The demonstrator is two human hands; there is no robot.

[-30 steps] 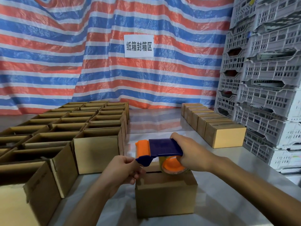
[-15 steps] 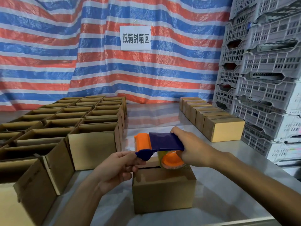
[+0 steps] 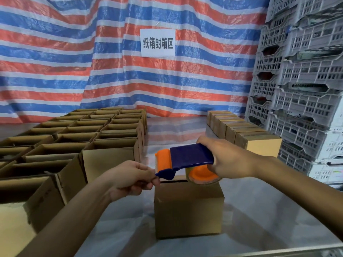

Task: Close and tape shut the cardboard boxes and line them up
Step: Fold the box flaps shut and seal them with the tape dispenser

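A closed cardboard box [image 3: 188, 208] stands on the steel table in front of me, a dark slit showing along its top flaps. Just above it my right hand [image 3: 228, 160] grips a blue and orange tape dispenser [image 3: 187, 157] with a roll of clear tape. My left hand [image 3: 132, 178] pinches at the dispenser's front blade end, fingers closed; whether tape is between them I cannot tell. A row of taped boxes [image 3: 241, 132] lines the right side.
Many open boxes [image 3: 89, 134] fill the table's left half, flaps up. Stacked white plastic crates [image 3: 300, 86] wall off the right. A striped tarp with a white sign [image 3: 157, 42] hangs behind. The table's near edge [image 3: 278, 250] runs close below the box.
Both hands and the dispenser have stayed over the box with little shift. My view has tilted up slightly, so the box sits lower in frame.
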